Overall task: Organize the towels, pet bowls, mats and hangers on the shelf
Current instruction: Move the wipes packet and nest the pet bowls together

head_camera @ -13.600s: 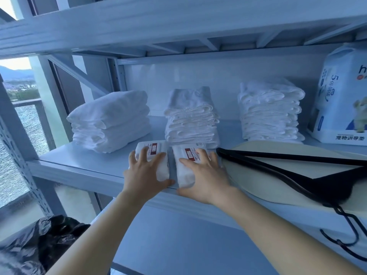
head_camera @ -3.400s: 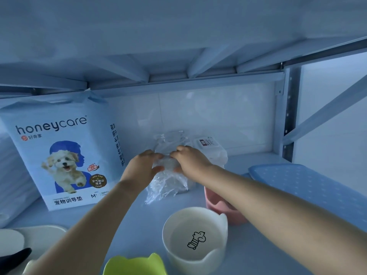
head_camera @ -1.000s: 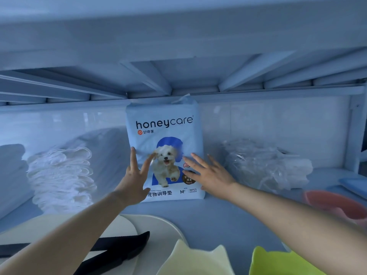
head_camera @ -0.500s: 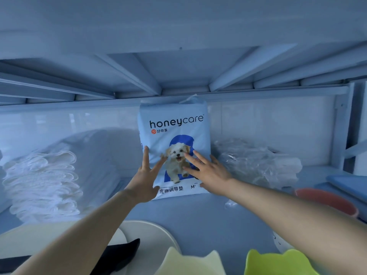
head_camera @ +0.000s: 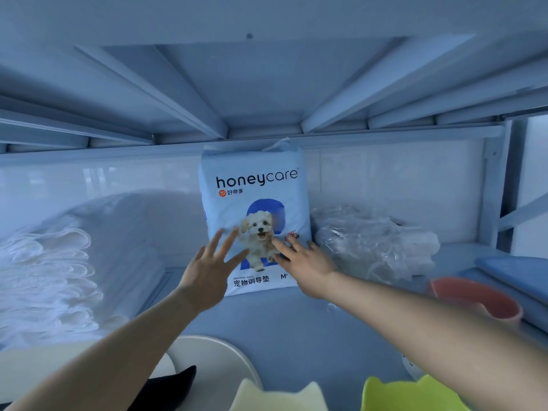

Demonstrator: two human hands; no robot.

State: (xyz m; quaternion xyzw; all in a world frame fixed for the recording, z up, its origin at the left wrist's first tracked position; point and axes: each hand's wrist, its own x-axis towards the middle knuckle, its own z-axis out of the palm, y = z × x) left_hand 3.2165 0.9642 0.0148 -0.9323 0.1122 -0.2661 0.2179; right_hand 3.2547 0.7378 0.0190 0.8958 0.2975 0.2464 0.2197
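Head view: honeycare pad pack is seen standing upright at the back of the shelf, long axis vertical, with the folded towel stack to its left and a clear-wrapped bundle just beside its right edge. Left hand is held open with fingers spread, nothing gripped, at the pack's lower left; right hand is likewise open and empty, fingertips laid on the pack's lower right face. Right hand is judged nearer, so any squaring push would likely be led from that side, directly ahead of both palms.
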